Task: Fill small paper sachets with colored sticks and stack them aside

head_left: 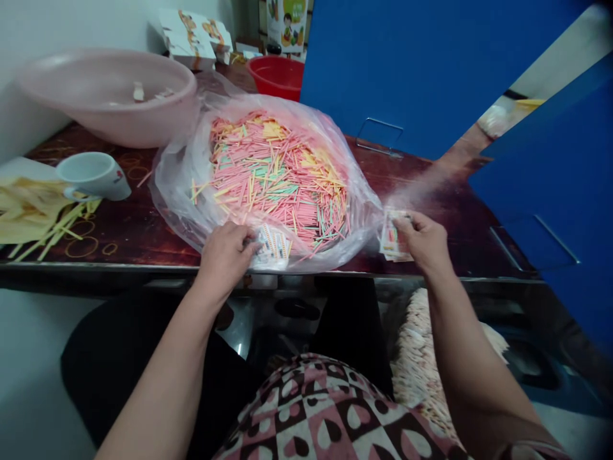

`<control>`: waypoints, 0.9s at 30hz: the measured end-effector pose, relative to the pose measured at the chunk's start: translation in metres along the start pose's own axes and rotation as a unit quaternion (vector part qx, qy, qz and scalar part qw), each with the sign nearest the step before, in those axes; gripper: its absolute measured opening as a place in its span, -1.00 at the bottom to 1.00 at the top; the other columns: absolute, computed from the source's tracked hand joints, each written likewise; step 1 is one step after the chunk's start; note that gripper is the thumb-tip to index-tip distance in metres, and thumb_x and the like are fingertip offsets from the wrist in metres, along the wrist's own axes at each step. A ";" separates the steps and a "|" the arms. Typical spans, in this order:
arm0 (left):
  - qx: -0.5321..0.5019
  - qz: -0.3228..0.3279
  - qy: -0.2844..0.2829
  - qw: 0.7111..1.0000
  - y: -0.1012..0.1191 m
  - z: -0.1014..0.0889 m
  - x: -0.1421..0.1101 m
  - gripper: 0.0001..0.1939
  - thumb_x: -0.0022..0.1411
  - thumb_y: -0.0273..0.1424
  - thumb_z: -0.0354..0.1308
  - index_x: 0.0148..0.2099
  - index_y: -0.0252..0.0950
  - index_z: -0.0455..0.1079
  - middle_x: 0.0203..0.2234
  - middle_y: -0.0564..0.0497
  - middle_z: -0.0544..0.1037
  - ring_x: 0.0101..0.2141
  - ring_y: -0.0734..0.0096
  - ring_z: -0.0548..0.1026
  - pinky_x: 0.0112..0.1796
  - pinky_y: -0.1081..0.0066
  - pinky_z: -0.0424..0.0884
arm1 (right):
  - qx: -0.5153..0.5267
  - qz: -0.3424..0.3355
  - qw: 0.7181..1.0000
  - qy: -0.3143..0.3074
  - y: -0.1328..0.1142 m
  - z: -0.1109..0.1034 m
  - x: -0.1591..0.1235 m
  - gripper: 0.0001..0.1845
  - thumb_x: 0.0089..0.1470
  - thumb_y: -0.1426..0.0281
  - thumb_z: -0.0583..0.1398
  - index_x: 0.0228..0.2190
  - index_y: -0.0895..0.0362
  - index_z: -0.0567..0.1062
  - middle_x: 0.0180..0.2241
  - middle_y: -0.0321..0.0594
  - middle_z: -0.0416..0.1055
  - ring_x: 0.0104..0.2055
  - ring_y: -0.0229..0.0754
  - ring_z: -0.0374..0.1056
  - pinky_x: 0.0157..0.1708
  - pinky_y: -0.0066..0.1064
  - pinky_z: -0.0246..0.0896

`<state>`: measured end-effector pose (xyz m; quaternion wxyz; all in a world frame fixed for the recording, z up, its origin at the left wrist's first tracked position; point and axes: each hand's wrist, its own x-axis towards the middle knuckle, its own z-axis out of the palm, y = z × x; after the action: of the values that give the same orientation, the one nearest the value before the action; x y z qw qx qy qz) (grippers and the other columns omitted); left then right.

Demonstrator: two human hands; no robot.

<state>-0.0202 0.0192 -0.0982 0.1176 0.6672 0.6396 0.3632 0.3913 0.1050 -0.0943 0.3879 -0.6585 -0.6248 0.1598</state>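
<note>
A large clear plastic bag (179, 185) lies open on the dark table, full of thin pink, yellow and green sticks (278, 169). At the bag's near edge my left hand (228, 250) has its fingers closed on small printed packets (272, 246), white with orange and blue marks. To the right of the bag, my right hand (424, 237) pinches a small stack of printed cards or packets (393, 236) just above the tabletop. Their exact kind is too small to make out.
A big pale pink basin (115, 96) stands behind on the left, a red basin (276, 75) at the back. On the left are a white mug (93, 176), yellow strips (33, 204) and rubber bands (82, 247). Blue boards with wire handles (383, 76) border the right side.
</note>
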 end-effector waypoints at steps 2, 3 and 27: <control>0.027 -0.005 -0.003 1.000 -0.007 0.007 -0.001 -0.86 0.06 -0.31 0.36 -0.30 -0.19 0.52 -0.38 -0.06 0.54 -0.27 0.09 0.45 -0.13 0.16 0.37 | -0.126 -0.029 0.992 0.007 0.019 -0.003 0.001 -0.59 0.09 0.17 0.22 -0.15 0.15 0.66 -0.28 -0.05 0.61 -0.24 0.00 0.45 -0.14 -0.15 0.36; 0.032 -0.004 -0.004 0.999 -0.010 0.010 0.000 -0.86 0.06 -0.31 0.36 -0.29 -0.19 0.52 -0.36 -0.07 0.54 -0.26 0.08 0.45 -0.13 0.16 0.36 | -0.172 -0.047 0.984 0.022 0.024 -0.003 0.001 -0.58 0.09 0.19 0.22 -0.10 0.16 0.65 -0.18 0.03 0.61 -0.16 0.06 0.46 -0.08 -0.10 0.36; -0.168 0.001 0.043 0.985 0.051 0.018 -0.001 -0.49 0.14 -0.28 0.38 0.13 -0.18 0.42 0.05 -0.08 0.52 0.03 0.14 0.48 0.11 0.15 0.40 | 0.294 0.000 0.912 -0.286 -0.140 0.098 -0.061 -0.49 0.00 -0.04 0.28 -0.64 0.10 0.33 -0.62 -0.39 0.16 -0.52 -0.33 0.05 -0.47 -0.43 -0.06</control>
<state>0.0301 0.0158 -0.0792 0.2001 0.6226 0.5733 0.4937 0.2150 0.0661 -0.0748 0.3683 -0.4410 -0.6336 0.5181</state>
